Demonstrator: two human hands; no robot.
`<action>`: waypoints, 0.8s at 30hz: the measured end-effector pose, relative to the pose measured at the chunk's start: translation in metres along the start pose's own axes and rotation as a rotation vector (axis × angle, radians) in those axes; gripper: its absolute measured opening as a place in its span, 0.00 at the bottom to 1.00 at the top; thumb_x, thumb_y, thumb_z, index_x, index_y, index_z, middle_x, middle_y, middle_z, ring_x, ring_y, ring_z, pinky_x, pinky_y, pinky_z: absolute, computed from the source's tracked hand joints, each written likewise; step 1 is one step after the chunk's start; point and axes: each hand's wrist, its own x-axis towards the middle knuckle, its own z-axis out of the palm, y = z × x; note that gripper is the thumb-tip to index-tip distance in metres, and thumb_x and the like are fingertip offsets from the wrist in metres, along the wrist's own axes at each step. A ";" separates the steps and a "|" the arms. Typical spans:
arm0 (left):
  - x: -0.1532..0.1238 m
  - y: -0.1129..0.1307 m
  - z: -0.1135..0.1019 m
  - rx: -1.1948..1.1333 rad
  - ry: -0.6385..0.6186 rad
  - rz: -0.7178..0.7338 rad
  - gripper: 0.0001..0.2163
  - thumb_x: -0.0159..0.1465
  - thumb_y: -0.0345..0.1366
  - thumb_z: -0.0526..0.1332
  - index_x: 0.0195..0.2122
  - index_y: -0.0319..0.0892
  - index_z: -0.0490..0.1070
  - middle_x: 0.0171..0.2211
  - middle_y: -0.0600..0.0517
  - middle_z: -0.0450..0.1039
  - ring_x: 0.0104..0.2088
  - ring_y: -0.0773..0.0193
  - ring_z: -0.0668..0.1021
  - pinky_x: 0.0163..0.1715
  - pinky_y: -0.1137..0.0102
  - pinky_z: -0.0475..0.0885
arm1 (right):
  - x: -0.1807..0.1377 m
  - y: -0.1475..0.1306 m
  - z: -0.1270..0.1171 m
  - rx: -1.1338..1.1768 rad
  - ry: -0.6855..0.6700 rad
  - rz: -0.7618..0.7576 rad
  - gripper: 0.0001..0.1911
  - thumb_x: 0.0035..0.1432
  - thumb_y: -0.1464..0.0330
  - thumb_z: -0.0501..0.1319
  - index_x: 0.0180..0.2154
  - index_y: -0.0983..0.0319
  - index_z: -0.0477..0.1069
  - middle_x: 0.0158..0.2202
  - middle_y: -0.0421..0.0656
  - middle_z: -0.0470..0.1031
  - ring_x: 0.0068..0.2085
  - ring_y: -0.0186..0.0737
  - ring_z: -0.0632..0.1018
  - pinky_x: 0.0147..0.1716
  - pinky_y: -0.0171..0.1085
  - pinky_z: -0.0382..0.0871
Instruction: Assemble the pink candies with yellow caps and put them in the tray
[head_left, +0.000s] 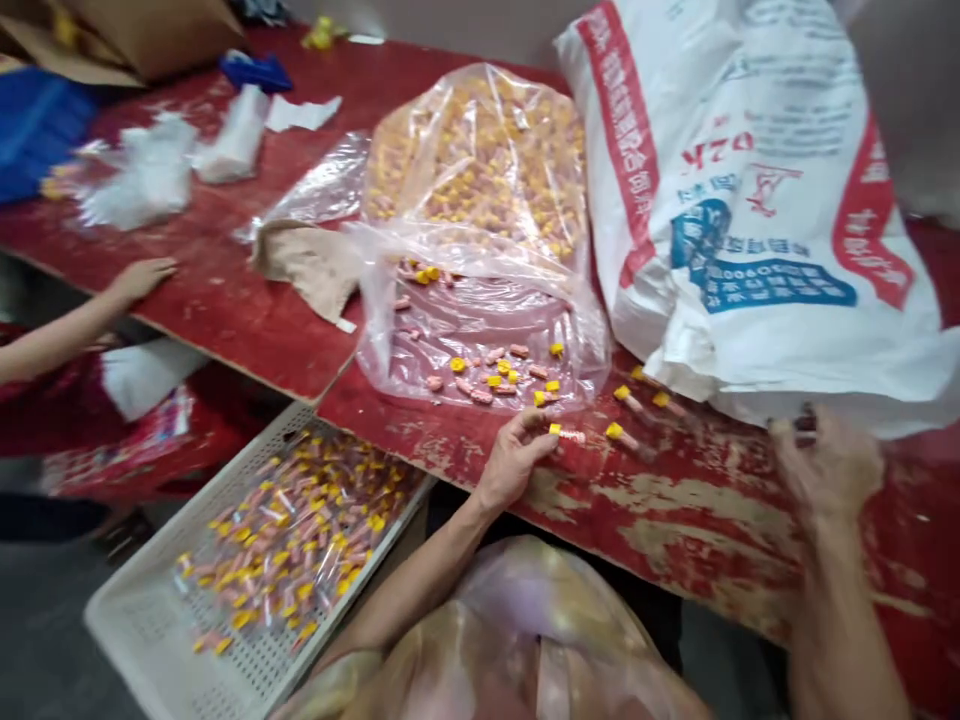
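My left hand point(514, 458) rests at the near edge of the worn red table point(675, 520), its fingers pinched on a small pink piece with a yellow cap point(566, 434). Two more capped pieces point(624, 436) lie loose just to its right. My right hand point(829, 462) is blurred by motion near the lower edge of a big white woven sack point(750, 200); something dark shows at its fingertips, but I cannot make it out. A clear plastic bag point(480, 330) lies open behind my left hand, with several of the same pieces inside.
A white perforated crate point(150, 600) full of packed pink and yellow pieces sits below the table at the left. Another person's hand point(139, 278) rests on the table's left edge. Crumpled plastic point(142, 175), a cardboard box point(150, 35) and a blue object lie at the far left.
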 end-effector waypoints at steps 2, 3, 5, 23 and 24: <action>-0.005 -0.012 0.013 -0.029 -0.039 -0.072 0.15 0.51 0.36 0.68 0.39 0.41 0.70 0.27 0.56 0.72 0.25 0.70 0.75 0.30 0.73 0.70 | -0.035 -0.020 -0.007 0.284 -0.095 -0.023 0.23 0.60 0.57 0.55 0.50 0.65 0.70 0.41 0.54 0.72 0.42 0.48 0.72 0.42 0.45 0.64; -0.006 -0.016 0.021 -0.040 -0.052 -0.093 0.15 0.51 0.36 0.69 0.39 0.41 0.70 0.27 0.56 0.73 0.25 0.69 0.75 0.30 0.73 0.70 | -0.051 -0.033 -0.008 0.447 -0.175 -0.073 0.21 0.60 0.57 0.56 0.50 0.61 0.70 0.43 0.50 0.72 0.42 0.45 0.73 0.42 0.42 0.65; -0.007 -0.020 0.036 -0.029 -0.084 -0.109 0.15 0.51 0.37 0.69 0.38 0.41 0.69 0.28 0.55 0.73 0.26 0.69 0.76 0.31 0.73 0.71 | -0.074 -0.060 -0.007 0.643 -0.296 -0.181 0.18 0.61 0.61 0.57 0.51 0.58 0.69 0.45 0.47 0.71 0.43 0.41 0.73 0.41 0.40 0.67; -0.036 -0.025 0.066 0.369 -0.106 0.285 0.12 0.64 0.37 0.58 0.43 0.41 0.77 0.42 0.46 0.76 0.43 0.62 0.77 0.47 0.67 0.70 | -0.102 -0.133 0.027 0.774 -0.122 -0.451 0.20 0.62 0.74 0.54 0.56 0.59 0.64 0.49 0.50 0.68 0.50 0.41 0.72 0.47 0.40 0.71; -0.036 -0.025 0.066 0.398 -0.117 0.301 0.12 0.64 0.36 0.57 0.43 0.41 0.77 0.42 0.46 0.76 0.43 0.62 0.77 0.47 0.68 0.70 | -0.104 -0.134 0.029 0.770 -0.124 -0.438 0.20 0.63 0.74 0.54 0.56 0.59 0.64 0.49 0.50 0.67 0.50 0.41 0.72 0.48 0.41 0.70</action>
